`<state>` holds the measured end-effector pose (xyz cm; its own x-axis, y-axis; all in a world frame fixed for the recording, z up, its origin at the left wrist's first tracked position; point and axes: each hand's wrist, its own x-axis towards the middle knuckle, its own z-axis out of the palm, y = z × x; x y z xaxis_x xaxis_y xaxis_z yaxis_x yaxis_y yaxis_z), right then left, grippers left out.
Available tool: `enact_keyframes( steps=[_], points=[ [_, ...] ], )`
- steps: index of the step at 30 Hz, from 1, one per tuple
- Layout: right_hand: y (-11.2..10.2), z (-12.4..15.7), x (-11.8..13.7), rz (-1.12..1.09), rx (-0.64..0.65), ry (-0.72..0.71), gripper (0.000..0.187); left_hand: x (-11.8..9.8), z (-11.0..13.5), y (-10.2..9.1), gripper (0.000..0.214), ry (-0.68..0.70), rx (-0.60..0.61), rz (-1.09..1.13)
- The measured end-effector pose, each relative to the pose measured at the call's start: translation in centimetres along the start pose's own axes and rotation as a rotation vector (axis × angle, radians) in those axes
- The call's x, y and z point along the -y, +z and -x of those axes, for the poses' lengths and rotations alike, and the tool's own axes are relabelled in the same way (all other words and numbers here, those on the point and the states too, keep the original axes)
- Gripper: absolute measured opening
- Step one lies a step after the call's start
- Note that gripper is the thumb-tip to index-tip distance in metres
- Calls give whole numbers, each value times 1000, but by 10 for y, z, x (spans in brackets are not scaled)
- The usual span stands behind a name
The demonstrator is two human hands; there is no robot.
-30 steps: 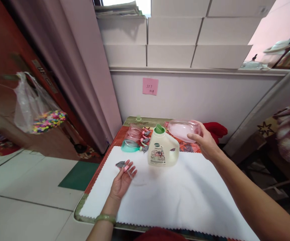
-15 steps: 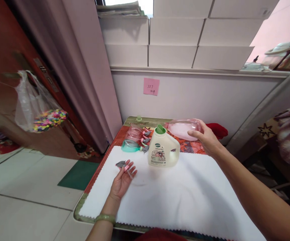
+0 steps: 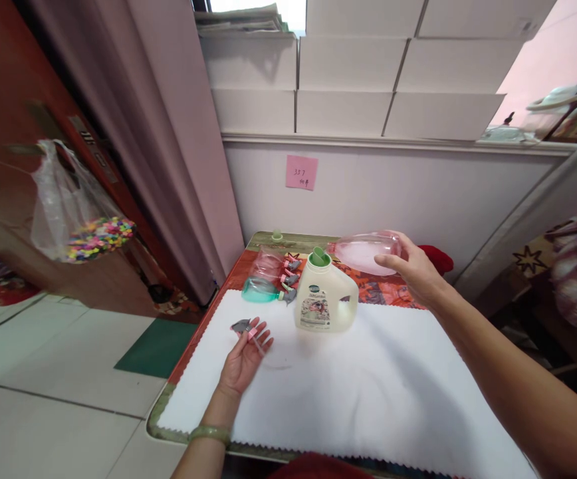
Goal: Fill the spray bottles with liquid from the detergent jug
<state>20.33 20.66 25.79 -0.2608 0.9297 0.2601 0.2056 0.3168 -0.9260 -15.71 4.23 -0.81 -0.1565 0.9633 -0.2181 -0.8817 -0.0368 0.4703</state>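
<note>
My right hand (image 3: 415, 269) grips a clear pink bottle (image 3: 361, 254) by its base end. The bottle lies almost level in the air, its neck by the green spout (image 3: 319, 255) of a large cream detergent jug (image 3: 326, 296), and pale cloudy liquid shows inside it. My left hand (image 3: 244, 356), palm up, holds a grey and pink spray nozzle (image 3: 244, 326) between thumb and fingers, its thin tube across the fingers. Behind it lie a green spray bottle (image 3: 258, 289) and pink spray bottles (image 3: 268, 263) on their sides.
A white mat (image 3: 348, 392) with a zigzag edge covers the near part of the table. A small green cap (image 3: 277, 235) sits at the far left corner. Something red (image 3: 437, 258) is behind my right hand. White boxes (image 3: 348, 110) are stacked above the back wall.
The base end of the pink bottle has risen slightly with my right hand, its neck staying by the jug's spout. My left hand is nearly still.
</note>
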Motion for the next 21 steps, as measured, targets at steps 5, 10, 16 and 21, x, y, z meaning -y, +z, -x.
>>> enact_keyframes(
  steps=[5, 10, 16, 21],
  points=[
    [-3, -2, 1, 30, 0, -19, 63, 0, 0, 0, 33, 2, -12, -9],
    [-4, -1, 10, 8, -19, 7, 66, 0, -1, 0, 33, -4, -3, -4],
    [-6, -2, 19, -8, -44, 8, 64, -1, -1, 0, 34, -14, -9, -1],
    [-8, -3, 19, 4, -56, -9, 66, -1, -2, -1, 36, -15, -10, -12]
  ],
)
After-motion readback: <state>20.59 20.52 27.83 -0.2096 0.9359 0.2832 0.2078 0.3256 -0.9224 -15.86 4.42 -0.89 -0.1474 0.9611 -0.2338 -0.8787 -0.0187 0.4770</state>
